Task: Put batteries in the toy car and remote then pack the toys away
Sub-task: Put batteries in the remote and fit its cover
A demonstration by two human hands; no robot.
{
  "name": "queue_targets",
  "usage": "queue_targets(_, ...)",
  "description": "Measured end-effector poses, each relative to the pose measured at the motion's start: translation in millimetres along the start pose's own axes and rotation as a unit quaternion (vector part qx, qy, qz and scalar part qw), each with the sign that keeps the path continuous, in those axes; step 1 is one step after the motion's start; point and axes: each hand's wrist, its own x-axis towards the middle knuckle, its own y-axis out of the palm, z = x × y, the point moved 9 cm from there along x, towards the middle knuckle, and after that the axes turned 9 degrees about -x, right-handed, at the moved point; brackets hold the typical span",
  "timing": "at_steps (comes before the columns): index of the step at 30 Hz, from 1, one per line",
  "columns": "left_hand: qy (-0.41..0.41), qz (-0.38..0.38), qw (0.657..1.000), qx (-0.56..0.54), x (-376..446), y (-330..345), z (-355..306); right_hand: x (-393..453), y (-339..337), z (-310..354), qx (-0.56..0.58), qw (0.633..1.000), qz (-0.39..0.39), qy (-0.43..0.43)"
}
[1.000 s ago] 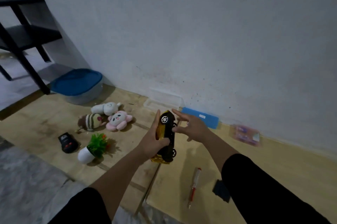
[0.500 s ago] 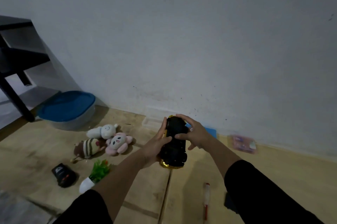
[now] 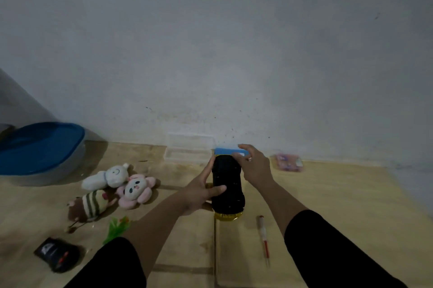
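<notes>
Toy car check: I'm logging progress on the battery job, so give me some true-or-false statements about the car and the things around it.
1. The toy car is held underside up. True.
2. Only the left hand touches the car. False: the right hand rests on its far end too.
3. The screwdriver lies on the floor, right of the car. True.
4. The remote is in a hand. False: it lies on the floor at lower left.
5. The blue-lidded container is open. False: its lid is on.

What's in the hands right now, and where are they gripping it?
The toy car, underside up. Left hand grips its side, thumb across the bottom; right hand rests on the far end.
</notes>
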Motion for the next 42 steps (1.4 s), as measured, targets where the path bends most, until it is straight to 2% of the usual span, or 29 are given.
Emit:
queue_targets(2, -0.007, 0.01, 1.0, 0.004, 0.0, 5.5, 1.4, -4.6, -10.2, 5.0, 0.022, 0.996, -0.084, 0.015)
queue_targets(5, -0.007, 0.021, 1.0, 0.003, -1.0, 11.3, -0.4, -13.0, -8.3, 19.8, 0.045, 0.994, -0.103, 0.011)
queue_targets(13, 0.012, 0.026, 0.999, 0.018, -2.0, 17.4, -13.9, -22.8, 9.0, 28.1, 0.029, 0.997, -0.073, -0.004)
queue_targets(20, 0.016, 0.007, 1.0, 0.007, -1.9, 9.3, -13.9, -11.3, 7.1, 34.9, 0.018, 0.998, -0.035, -0.054)
queue_targets(25, 0.018, -0.02, 1.0, 0.006, 1.0, 1.9, -13.2, -4.8, 15.1, 37.3, -0.072, 0.99, 0.074, -0.096)
queue_targets(28, 0.02, -0.03, 0.999, 0.008, 5.0, 2.5, -16.7, -7.7, 24.3, 40.7, -0.175, 0.964, 0.135, -0.15)
queue_targets(30, 0.022, -0.034, 0.999, 0.011, 7.9, 5.5, -19.5, -8.4, 25.1, 42.3, -0.218, 0.95, 0.138, -0.179)
queue_targets(34, 0.022, -0.044, 0.999, 0.006, 12.5, 10.4, -21.3, -6.0, 19.5, 42.1, -0.226, 0.943, 0.13, -0.209)
queue_targets(39, 0.024, -0.058, 0.998, 0.007, 19.6, 14.2, -24.5, -3.8, 7.0, 43.6, -0.186, 0.945, 0.129, -0.237)
queue_targets(42, 0.025, -0.062, 0.998, 0.002, 23.8, 16.6, -27.1, 2.4, -3.7, 39.4, -0.149, 0.957, 0.114, -0.219)
